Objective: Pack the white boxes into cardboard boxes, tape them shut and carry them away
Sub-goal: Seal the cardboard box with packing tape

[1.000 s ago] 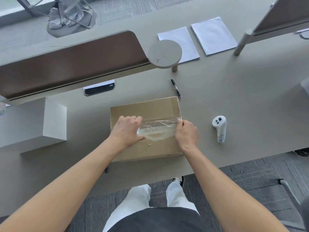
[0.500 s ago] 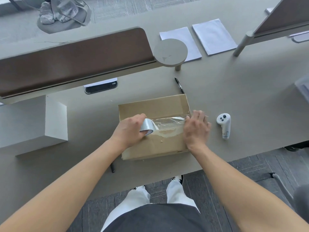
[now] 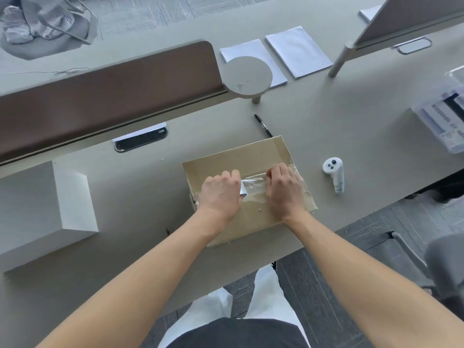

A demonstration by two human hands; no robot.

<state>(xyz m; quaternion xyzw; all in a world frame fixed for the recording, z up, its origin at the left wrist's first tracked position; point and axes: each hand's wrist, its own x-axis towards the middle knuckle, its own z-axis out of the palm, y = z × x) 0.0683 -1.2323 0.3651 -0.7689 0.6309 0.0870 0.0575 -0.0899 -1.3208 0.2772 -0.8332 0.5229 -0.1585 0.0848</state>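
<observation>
A closed cardboard box (image 3: 233, 159) lies on the grey desk (image 3: 140, 187) in front of me. Clear tape (image 3: 253, 183) runs across the box's top. My left hand (image 3: 219, 194) grips a tape roll (image 3: 244, 190), mostly hidden under the fingers, on the left half of the lid. My right hand (image 3: 285, 188) rests with curled fingers on the tape strip just right of the roll. A large white box (image 3: 42, 209) stands on the desk to the left.
A white controller (image 3: 335, 175) lies right of the cardboard box and a black pen (image 3: 262, 124) behind it. A brown divider panel (image 3: 105, 94), a round stand (image 3: 247, 76), white sheets (image 3: 298, 50) and a clear tray (image 3: 444, 114) sit further back and right.
My right hand has slid left from the box's right end along the tape, toward the roll. My left hand stays on the roll. The view has shifted slightly.
</observation>
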